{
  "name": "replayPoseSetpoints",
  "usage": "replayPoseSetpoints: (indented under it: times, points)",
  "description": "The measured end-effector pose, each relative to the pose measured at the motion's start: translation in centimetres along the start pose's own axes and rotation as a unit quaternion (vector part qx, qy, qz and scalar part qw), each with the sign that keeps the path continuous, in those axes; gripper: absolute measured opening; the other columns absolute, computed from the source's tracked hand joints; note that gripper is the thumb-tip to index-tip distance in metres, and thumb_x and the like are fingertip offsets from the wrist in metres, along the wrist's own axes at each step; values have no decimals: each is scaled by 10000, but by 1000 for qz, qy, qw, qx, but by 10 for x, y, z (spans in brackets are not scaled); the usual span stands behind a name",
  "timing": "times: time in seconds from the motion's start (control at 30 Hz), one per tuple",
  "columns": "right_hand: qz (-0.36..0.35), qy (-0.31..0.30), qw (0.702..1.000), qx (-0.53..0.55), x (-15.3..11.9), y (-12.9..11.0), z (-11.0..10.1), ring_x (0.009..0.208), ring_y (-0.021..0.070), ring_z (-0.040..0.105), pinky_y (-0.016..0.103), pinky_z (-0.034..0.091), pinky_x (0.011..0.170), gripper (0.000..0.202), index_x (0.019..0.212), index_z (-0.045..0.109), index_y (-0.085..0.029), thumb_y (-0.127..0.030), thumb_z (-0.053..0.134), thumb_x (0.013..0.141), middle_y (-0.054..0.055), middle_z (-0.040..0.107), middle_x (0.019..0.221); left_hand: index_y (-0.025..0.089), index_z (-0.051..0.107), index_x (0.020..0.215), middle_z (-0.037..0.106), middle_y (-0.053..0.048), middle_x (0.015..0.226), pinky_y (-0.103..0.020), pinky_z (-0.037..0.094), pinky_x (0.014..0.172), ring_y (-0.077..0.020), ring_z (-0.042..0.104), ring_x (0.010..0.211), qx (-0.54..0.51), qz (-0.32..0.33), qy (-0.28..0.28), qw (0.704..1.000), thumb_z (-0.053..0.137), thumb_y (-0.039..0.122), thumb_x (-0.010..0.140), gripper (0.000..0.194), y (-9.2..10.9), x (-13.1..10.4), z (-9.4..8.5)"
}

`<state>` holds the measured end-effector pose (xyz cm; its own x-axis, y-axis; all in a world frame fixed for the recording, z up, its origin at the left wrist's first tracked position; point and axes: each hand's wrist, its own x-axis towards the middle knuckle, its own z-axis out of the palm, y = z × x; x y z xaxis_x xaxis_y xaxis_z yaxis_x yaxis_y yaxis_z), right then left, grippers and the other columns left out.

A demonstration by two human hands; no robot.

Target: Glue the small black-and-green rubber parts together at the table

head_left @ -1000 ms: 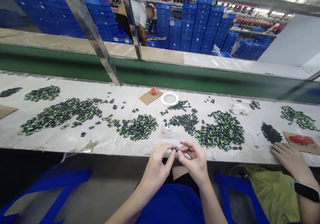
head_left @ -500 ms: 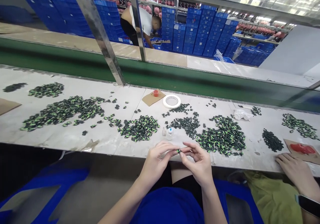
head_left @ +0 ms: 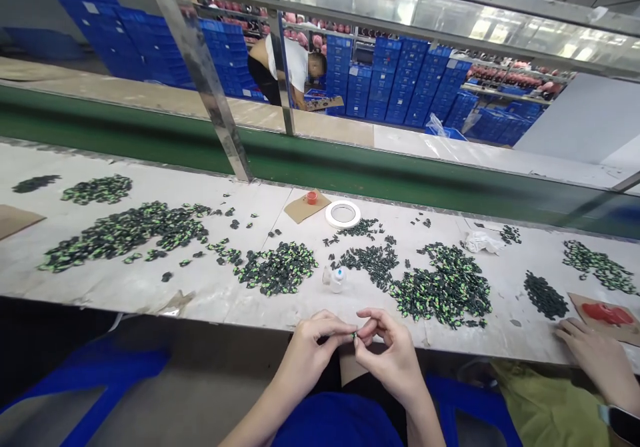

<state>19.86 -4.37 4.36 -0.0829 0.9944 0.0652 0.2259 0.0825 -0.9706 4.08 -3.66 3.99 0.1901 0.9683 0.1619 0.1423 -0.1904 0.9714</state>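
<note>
Between my fingertips, just off the table's front edge, is a tiny black-and-green piece. My left hand pinches it from the left, thumb against forefinger. My right hand has thumb and fingertips closed in on the same piece from the right. Its exact shape is mostly covered by the fingers. Beyond my hands stands a small clear bottle with a blue tip. One pile of black-and-green pieces lies left of the bottle, another pile to the right, and plain dark pieces lie behind it.
A white tape roll lies behind the bottle, near a red cup on cardboard. At right, a co-worker's hand rests by red material. Metal posts rise beyond the table; another person bends behind them.
The view has tilted up, so the table sits slightly lower in the picture. My hands, still pinching the piece together, have moved a little nearer my body.
</note>
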Motion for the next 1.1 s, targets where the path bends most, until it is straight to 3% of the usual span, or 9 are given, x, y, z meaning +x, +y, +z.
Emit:
replayPoseSetpoints:
  times: [0.13,0.3,0.37,0.43,0.5,0.57,0.7,0.87,1.1]
  points:
    - [-15,39,998,-45,-2,2,-28,624,159,652,288,577,634,277,981,679,-195,-221,679,705,9,663,673,244,753,969,757,-48,814,-321,592,717,-190,709,711,5,-13,-29,999,664,283,799,196,3,1,-25]
    - [39,264,957,-116,11,22,-89,656,219,645,422,556,713,459,980,662,-152,-483,717,667,75,684,742,236,747,902,733,-76,981,-421,515,901,-251,642,979,196,19,214,957,654,337,806,168,-12,32,-74]
    - [45,365,914,-170,18,24,-99,759,267,644,484,521,777,538,990,657,-144,-574,685,668,120,687,831,236,744,884,741,-73,913,-457,483,912,-276,608,1003,270,56,194,942,623,279,819,144,-25,52,-80]
    - [16,417,876,-243,24,22,-91,951,333,595,534,466,852,600,1025,659,-145,-637,652,682,172,664,997,242,737,859,746,-66,890,-468,460,898,-287,588,1003,328,81,113,934,593,197,820,156,-37,73,-75]
    - [-44,384,873,-299,31,22,-67,1117,373,485,543,425,900,634,1078,657,-158,-660,650,690,188,613,1133,234,729,848,739,-74,904,-472,432,889,-302,556,1041,391,94,45,914,564,106,805,213,-44,89,-65]
    - [-94,277,911,-292,38,25,-37,1127,353,470,519,426,916,613,1133,645,-188,-625,675,705,154,616,1123,217,720,809,721,-90,894,-476,395,903,-306,532,1049,457,96,-2,884,550,51,792,238,-48,99,-56]
    - [-111,156,947,-257,56,41,12,1083,336,485,499,461,893,541,1162,636,-249,-494,754,694,109,625,1077,194,696,703,663,-90,755,-427,398,840,-272,538,905,507,93,-35,856,568,62,805,210,-45,105,-51]
    - [-118,118,955,-244,68,51,30,1084,312,485,487,457,923,283,1041,663,-253,-362,698,783,94,624,1079,200,723,860,655,-91,872,-369,406,785,-247,544,915,504,94,-15,859,556,50,818,228,-40,100,-55]
    - [-127,113,963,-209,74,45,41,1069,301,498,496,436,946,215,965,618,-228,-353,651,794,100,639,1059,248,723,839,703,-36,867,-391,359,820,-227,603,884,416,108,115,895,591,124,846,181,-32,65,-50]
